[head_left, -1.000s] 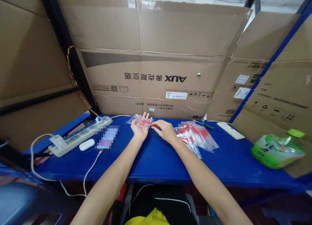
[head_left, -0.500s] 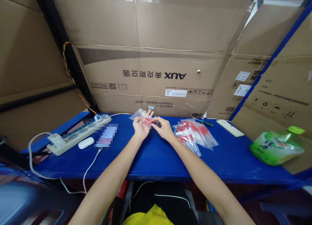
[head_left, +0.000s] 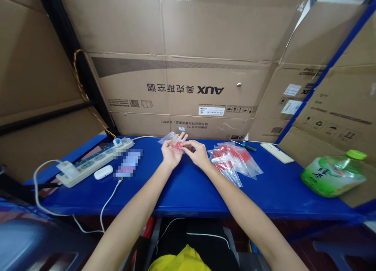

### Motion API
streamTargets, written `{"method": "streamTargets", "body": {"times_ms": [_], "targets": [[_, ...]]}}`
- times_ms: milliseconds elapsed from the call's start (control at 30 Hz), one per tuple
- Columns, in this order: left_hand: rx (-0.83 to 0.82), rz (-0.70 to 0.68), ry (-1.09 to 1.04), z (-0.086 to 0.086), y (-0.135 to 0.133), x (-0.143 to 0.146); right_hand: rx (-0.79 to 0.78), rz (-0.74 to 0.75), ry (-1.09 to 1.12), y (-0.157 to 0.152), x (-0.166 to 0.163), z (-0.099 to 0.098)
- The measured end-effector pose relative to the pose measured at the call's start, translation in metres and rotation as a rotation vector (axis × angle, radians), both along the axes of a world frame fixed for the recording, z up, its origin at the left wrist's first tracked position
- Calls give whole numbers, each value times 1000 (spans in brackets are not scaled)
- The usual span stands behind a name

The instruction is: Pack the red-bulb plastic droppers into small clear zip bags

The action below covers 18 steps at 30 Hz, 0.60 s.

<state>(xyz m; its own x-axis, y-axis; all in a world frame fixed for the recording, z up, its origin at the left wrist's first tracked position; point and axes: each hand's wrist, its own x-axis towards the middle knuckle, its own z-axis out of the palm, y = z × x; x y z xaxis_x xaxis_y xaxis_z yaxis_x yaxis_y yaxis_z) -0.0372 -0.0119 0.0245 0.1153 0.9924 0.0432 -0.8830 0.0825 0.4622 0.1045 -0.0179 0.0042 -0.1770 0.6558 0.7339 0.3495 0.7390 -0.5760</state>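
Note:
My left hand [head_left: 171,155] is palm up above the far part of the blue table [head_left: 188,188], with its thumb over a clear plastic bag [head_left: 169,138]. Small red pieces [head_left: 177,146] show in or on that bag; their exact kind is too small to tell. From the right, my right hand [head_left: 197,153] pinches at the bag's side near the red pieces, thumb and forefinger together. Whether a red piece or the bag's edge is between those fingertips is hidden. Beside my right hand lies a pile of clear zip bags [head_left: 235,159] holding red pieces.
A green-handled screwdriver [head_left: 248,147] and a white power bank-like object [head_left: 276,152] lie behind the pile. A green-labelled bottle [head_left: 331,177] rests at right. At left are a power strip [head_left: 96,161], a white earbud case [head_left: 103,172] and a phone [head_left: 129,163]. Cardboard [head_left: 182,36] walls the back.
Both hands stay together at the bag with only slight finger movement. The bag's loose end has shifted slightly to the right. The pile of bags has not moved.

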Motion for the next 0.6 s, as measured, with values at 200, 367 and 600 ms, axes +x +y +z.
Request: {"method": "streamTargets", "body": {"times_ms": [200,367,600], "targets": [[4,2,25,-2,1,3,-29,-15,-36,2,0,-5],[2,-11,34,-3,0,6,-15,-21,-34,2,1,-5],[9,10,6,-2,3,3,-17,107,2,1,0,-2]]}}
